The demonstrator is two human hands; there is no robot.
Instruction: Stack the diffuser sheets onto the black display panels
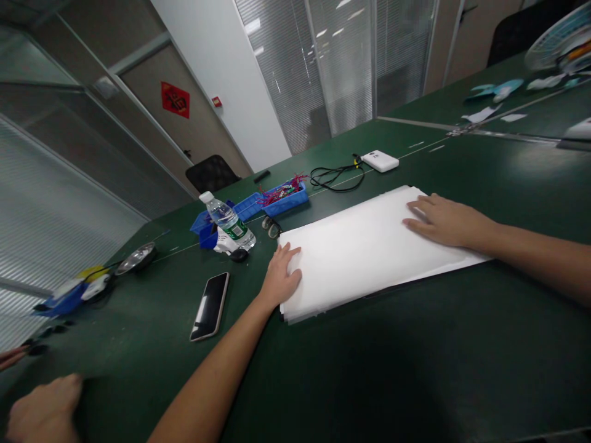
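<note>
the left hand (281, 274) and right hand (436, 220) lie with fingers spread (neither clamped, i see) on opposite ends of the white paper (355, 249), on the green table (369, 369) near a water bottle (229, 220).

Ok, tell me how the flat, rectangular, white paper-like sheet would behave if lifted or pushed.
The flat, white paper-like sheet looks thin, so it would probably sag if lifted by one edge. Uneven layers along its near edge might slip apart when pushed. Lying flat, it seems unlikely to roll.
</note>
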